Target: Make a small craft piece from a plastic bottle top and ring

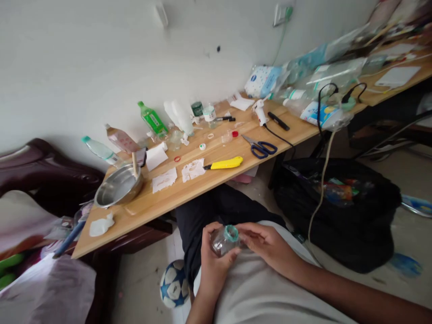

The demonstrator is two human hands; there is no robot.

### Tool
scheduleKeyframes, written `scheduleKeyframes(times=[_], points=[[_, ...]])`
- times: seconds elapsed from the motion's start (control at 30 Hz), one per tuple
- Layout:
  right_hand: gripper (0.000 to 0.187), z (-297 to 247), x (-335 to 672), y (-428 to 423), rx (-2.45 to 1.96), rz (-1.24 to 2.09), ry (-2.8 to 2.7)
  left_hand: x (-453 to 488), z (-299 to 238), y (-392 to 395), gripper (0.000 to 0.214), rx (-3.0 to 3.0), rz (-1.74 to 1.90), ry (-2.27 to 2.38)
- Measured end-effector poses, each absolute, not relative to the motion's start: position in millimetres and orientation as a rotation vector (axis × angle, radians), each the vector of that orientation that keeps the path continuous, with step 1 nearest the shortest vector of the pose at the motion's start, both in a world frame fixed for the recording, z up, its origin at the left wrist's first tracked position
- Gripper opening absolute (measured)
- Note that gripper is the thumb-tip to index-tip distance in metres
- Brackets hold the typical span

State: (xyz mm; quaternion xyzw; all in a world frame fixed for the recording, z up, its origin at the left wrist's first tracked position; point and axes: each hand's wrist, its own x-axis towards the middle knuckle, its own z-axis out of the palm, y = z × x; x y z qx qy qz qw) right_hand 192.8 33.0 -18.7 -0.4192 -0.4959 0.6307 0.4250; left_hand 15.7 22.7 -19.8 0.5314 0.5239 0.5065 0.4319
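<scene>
My left hand (213, 256) is wrapped round a clear plastic bottle piece (221, 242) with a teal ring at its neck, held low over my lap. The open neck points up toward me. My right hand (261, 240) is at the bottle's right side, its fingers closed together against it near the neck; part of its grip is hidden. On the table in front lie a yellow utility knife (224, 163), dark-blue-handled scissors (259, 147) and torn white paper pieces (164, 180).
A wooden table (148, 211) runs across the view with a metal bowl (118, 186), a green bottle (153, 120) and a white glue gun (259, 112). Plastic bottles (313, 112) lie at right. A black bag (340, 229) and a ball (174, 283) are on the floor.
</scene>
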Motion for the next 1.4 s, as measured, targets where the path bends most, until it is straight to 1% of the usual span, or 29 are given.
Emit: scheduleKeyframes(times=[0.1,0.17,0.23,0.3,0.47,0.63,0.83,0.93,1.1,1.2,1.4], points=[[0.040,-40.1,189.7,49.4,-1.051,1.679,-1.182,6.8,-37.5,34.8,0.053,1.190,1.202,1.267],[0.044,-57.0,188.0,65.5,-1.038,1.793,-1.033,-0.6,-50.8,46.3,0.049,0.903,1.203,1.126],[0.047,-70.7,185.9,81.4,-1.015,1.818,-0.956,-7.4,-61.6,56.6,0.048,0.546,1.267,0.979],[0.046,-78.7,183.4,92.0,-0.992,1.808,-0.938,-11.9,-69.4,63.0,0.046,0.430,1.295,0.876],[0.045,-85.7,178.9,94.2,-0.969,1.807,-0.965,-12.7,-84.5,64.7,0.045,0.516,1.288,0.708],[0.033,-92.0,180.6,94.2,-0.968,1.825,-0.884,-14.6,-98.5,65.9,0.043,0.525,1.283,0.661],[0.028,-84.3,184.3,93.5,-0.908,1.890,-0.844,-15.3,-89.4,62.1,0.043,0.533,1.277,0.649],[0.029,-86.2,185.2,95.1,-0.885,1.906,-0.851,-14.8,-84.8,60.8,0.042,0.534,1.263,0.658],[0.037,-99.5,186.5,101.1,-0.884,1.930,-0.872,-16.4,-87.2,62.2,0.043,0.521,1.246,0.637],[0.039,-102.3,186.3,102.7,-0.891,1.914,-0.890,-16.8,-84.0,62.0,0.039,0.539,1.235,0.650],[0.039,-108.0,184.6,99.3,-0.925,1.812,-1.010,-18.9,-80.5,60.5,0.039,0.541,1.217,0.670]])
